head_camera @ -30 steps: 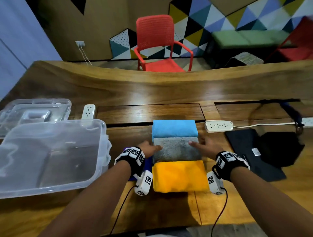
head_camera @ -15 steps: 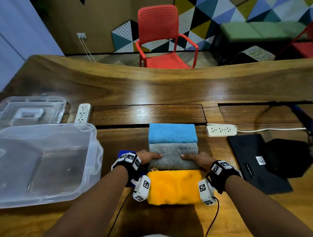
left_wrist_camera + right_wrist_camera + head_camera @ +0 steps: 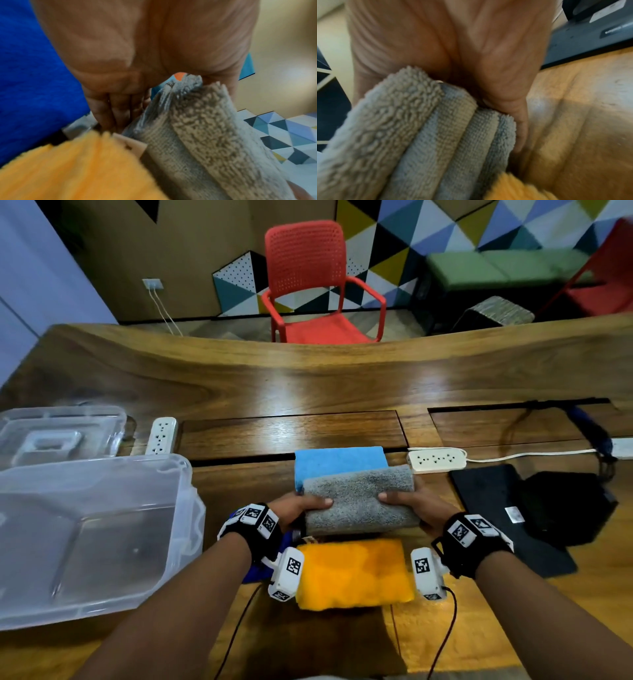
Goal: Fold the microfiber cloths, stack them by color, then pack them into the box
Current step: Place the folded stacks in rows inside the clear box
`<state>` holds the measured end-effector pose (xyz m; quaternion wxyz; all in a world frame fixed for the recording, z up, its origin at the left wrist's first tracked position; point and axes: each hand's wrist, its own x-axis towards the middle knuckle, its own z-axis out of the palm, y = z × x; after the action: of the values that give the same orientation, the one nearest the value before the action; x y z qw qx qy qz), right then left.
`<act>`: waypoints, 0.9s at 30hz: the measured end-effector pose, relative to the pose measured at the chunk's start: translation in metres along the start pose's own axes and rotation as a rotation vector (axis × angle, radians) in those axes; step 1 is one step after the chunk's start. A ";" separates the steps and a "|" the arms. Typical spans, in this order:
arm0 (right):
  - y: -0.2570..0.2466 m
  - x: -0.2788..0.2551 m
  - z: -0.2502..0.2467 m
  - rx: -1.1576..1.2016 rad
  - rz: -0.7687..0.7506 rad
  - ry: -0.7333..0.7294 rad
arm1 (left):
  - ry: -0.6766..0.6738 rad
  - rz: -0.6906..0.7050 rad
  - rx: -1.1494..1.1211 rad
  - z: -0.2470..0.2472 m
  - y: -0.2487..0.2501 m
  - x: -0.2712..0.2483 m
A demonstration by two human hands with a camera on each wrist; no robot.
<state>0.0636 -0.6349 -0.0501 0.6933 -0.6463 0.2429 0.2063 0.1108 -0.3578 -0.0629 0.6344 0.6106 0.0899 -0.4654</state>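
Observation:
A folded grey cloth stack (image 3: 356, 501) is lifted off the table, tilted, held at both ends. My left hand (image 3: 301, 508) grips its left end with the thumb on top, and my right hand (image 3: 407, 501) grips its right end the same way. The wrist views show the grey cloth layers (image 3: 197, 135) (image 3: 423, 135) pinched between thumb and fingers. A light blue folded stack (image 3: 337, 462) lies behind it and an orange folded stack (image 3: 352, 573) lies in front. A dark blue cloth (image 3: 30, 81) peeks out under my left wrist. The clear plastic box (image 3: 85, 529) stands open at the left.
The box's clear lid (image 3: 58, 433) lies behind the box. Two white power strips (image 3: 162, 434) (image 3: 436, 460) sit on the wooden table (image 3: 308, 392). A black pouch (image 3: 534, 508) lies at the right. A red chair (image 3: 311, 285) stands beyond the table.
Both hands closed on the ends of the grey stack and raised it off the table; it now hangs tilted, overlapping the light blue stack.

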 end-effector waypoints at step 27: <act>-0.113 -0.040 0.336 -0.220 -0.396 -0.268 | 0.174 0.282 0.133 -0.271 0.029 -0.238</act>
<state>0.1234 -0.3080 0.0797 0.6716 -0.7197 -0.0063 0.1759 0.1233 -0.0162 0.0546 0.6412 0.6960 0.0270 -0.3221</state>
